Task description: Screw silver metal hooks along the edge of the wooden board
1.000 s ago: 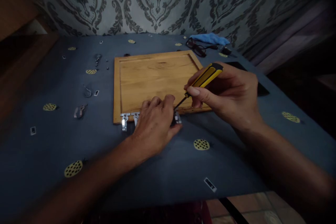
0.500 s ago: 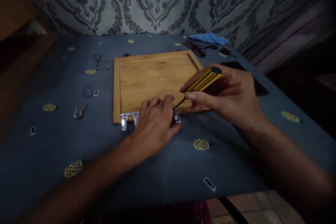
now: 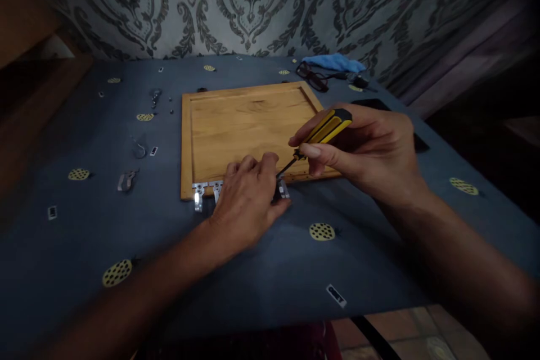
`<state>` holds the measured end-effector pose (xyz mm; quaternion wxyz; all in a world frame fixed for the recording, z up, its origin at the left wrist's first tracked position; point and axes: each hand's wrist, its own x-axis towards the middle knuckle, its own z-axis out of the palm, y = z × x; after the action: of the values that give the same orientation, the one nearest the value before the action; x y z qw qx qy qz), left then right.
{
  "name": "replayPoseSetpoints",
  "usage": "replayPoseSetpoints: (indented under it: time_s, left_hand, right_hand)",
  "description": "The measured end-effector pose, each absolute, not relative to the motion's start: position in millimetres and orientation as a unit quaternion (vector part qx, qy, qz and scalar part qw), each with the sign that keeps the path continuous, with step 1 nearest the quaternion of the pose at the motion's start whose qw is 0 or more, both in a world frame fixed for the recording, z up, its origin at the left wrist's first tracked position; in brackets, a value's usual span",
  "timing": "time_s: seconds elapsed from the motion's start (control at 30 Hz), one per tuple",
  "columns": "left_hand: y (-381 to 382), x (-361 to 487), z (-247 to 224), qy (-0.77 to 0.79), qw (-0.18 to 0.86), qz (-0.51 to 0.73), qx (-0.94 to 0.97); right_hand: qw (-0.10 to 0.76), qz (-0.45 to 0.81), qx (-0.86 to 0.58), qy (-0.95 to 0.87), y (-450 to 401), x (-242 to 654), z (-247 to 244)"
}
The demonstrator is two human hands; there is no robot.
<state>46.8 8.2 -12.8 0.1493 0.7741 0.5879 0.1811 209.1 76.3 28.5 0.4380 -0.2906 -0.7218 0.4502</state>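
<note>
Sliding a little on the yellow and black screwdriver [image 3: 327,128], the thumb of the right hand [image 3: 375,152] now lets the black neck show, which it hid half a second ago; the left hand [image 3: 247,197] stays in its place. Right fingers hold the handle tight; the thin shaft slants down to the hinge [image 3: 284,188] at the near edge of the wooden board [image 3: 244,129]; its tip is too dark to make out, close by the left pointing finger. Left fingers lie bent on the board, near each other, with the thumb by the hinge's near end; I cannot tell if they pinch it, as the hand hides part of it. Left of that hand sit a second hinge [image 3: 198,198] and a third hinge [image 3: 216,190], partly covered; the board lies flat on the worktop [image 3: 270,281]; its near right corner is behind the right hand.
</note>
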Motion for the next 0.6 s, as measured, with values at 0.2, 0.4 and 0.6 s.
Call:
replayPoseSetpoints:
  time_s: [0.2,0.4,0.6]
  left_hand:
    - [8.6,46.9,-13.2,0.585,0.145,0.179,0.777]
    - [8.3,47.2,-11.2,0.588,0.151,0.172,0.776]
    - [7.6,46.5,-12.4,0.584,0.146,0.185,0.777]
  right_hand:
    - [0.45,0.443,-0.294,-0.718,76.7,208.5,25.2]
    - [0.463,0.429,-0.304,-0.714,74.6,208.2,22.2]
    - [0.475,0.436,-0.322,-0.693,72.1,205.0,21.7]
